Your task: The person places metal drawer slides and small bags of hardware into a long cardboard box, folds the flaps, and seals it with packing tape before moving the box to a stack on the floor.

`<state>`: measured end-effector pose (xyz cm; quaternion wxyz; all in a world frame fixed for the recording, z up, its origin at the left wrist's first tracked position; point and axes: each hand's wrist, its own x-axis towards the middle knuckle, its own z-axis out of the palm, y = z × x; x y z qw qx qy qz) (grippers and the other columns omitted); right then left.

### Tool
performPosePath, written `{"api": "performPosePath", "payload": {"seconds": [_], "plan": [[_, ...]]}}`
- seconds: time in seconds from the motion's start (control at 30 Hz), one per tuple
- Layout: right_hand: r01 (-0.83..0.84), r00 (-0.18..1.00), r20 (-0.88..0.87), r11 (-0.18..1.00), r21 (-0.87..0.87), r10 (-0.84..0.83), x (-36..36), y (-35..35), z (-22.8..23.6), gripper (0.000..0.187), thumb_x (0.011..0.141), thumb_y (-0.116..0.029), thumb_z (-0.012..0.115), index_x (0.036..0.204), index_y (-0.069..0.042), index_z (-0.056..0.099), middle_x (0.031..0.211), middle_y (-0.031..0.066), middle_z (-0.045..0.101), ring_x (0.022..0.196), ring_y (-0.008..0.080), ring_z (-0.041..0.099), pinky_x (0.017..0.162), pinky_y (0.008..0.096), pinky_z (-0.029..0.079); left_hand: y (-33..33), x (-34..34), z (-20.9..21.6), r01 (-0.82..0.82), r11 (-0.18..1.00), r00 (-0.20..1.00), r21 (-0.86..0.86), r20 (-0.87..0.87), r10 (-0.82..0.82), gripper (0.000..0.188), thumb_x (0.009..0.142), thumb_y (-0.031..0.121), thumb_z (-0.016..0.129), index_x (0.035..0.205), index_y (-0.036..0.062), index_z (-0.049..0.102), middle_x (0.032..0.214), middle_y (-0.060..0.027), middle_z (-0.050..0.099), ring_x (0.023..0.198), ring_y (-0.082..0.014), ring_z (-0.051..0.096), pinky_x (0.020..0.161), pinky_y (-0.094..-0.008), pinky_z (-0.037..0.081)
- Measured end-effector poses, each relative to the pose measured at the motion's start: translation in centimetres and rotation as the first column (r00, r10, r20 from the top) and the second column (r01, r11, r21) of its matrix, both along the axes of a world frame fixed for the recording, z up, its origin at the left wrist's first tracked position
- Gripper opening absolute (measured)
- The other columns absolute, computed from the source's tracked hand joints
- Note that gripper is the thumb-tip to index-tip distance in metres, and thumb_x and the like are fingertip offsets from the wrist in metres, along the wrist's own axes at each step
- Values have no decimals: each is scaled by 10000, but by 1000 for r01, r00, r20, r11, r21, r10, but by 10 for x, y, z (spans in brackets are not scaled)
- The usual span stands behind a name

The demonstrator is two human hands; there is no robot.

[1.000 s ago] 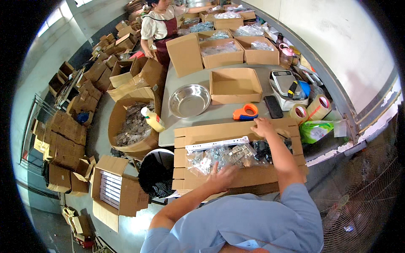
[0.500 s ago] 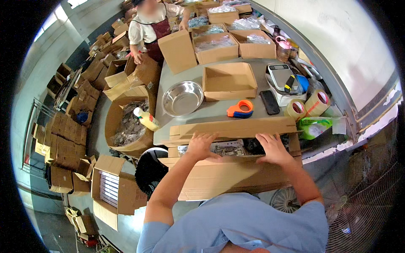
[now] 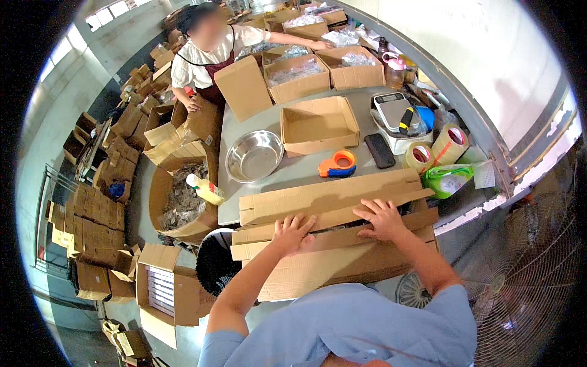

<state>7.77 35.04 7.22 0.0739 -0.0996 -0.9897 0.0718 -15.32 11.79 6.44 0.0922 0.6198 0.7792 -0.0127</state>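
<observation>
A long cardboard carton (image 3: 330, 272) lies in front of me at the table's near edge, its flaps folded inward over the top. My left hand (image 3: 292, 235) rests on the flaps left of centre, fingers spread and palm down. Pressing flat on the right part of the flaps is my right hand (image 3: 382, 220), its fingers also apart. A narrow dark gap shows between the flaps, mostly beside the right hand; the contents are nearly all hidden. Beyond the carton lies an orange and blue tape dispenser (image 3: 337, 164).
Past the carton are a steel bowl (image 3: 238, 168), an open box (image 3: 318, 145), a phone (image 3: 380, 151) and a scale (image 3: 393, 110). Tape rolls (image 3: 451, 144) and a green pouch (image 3: 449, 183) stand right. A co-worker (image 3: 205, 64) is far left; a fan (image 3: 496, 284) stands near right.
The flaps have come down over the metal parts that showed in the carton. Both hands have flattened onto them. The co-worker's arm now stretches right over the far boxes.
</observation>
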Motion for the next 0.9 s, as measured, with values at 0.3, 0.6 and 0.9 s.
{"api": "performPosePath", "payload": {"seconds": [0.3, 0.6, 0.9], "plan": [[126, 976, -183, 991, 50, -115, -30, 4, -5, 574, 758, -595, 566, 1207, -237, 567, 1273, 53, 494, 1131, 279, 460, 920, 529, 343, 23, 0, 1, -184, 969, 981, 165, -31, 192, 735, 845, 567, 470, 1418, 139, 298, 1312, -115, 447, 1178, -299, 424, 1012, -534, 257], [78, 864, -496, 996, -32, -84, -17, -24, 9, 184, 745, -206, 689, 708, -69, 573, 803, 86, 585, 756, 292, 571, 675, 411, 444, 16, 19, 39, -79, 994, 995, -77, -71, 74, 1232, 517, 746, 673, 1442, 87, 194, 1470, -160, 235, 1346, -368, 230, 1073, -547, 192], [269, 954, -142, 963, 14, -265, -53, -17, 13, 356, 855, -436, 557, 736, -100, 570, 572, 122, 599, 561, 324, 627, 501, 420, 499, 17, 21, 39, -68, 997, 996, 37, -52, 69, 1270, 465, 727, 712, 1434, 70, 218, 1474, -166, 228, 1337, -371, 246, 1054, -571, 199]]}}
